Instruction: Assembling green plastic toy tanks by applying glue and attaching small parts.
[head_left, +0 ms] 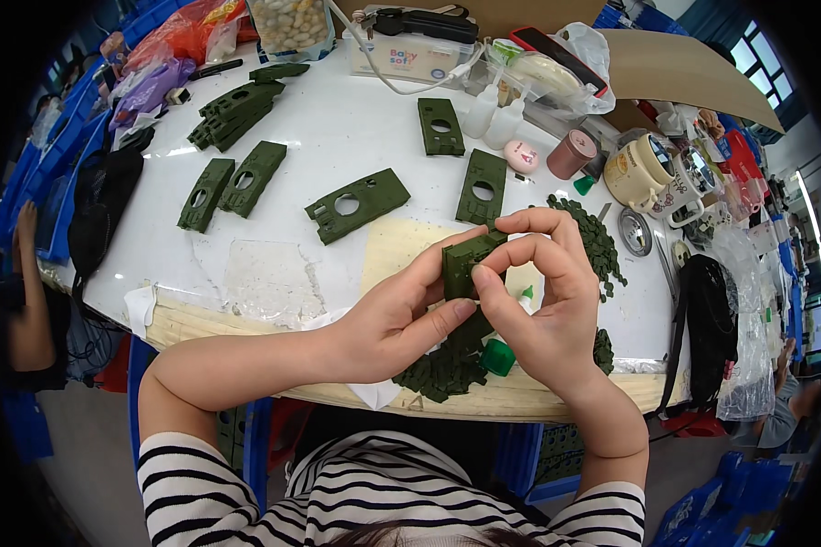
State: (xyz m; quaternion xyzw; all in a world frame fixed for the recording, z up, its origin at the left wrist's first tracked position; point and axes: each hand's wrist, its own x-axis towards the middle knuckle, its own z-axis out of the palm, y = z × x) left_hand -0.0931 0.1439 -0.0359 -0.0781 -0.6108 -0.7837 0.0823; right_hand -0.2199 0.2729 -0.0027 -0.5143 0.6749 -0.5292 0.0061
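White tabletop point(337, 118) beneath, my left hand point(383, 328) clamps a green model-tank hull point(457, 273); my right hand point(552, 319) pinches its edge; uneven pressure could twist it loose.

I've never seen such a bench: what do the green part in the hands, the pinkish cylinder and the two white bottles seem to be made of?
Green part: probably moulded plastic, fairly matte, judging by its even colour and crisp edges.
Pinkish cylinder: painted metal or plastic, I can't tell; smooth with a soft sheen.
White bottles: likely plastic, given their milky look.
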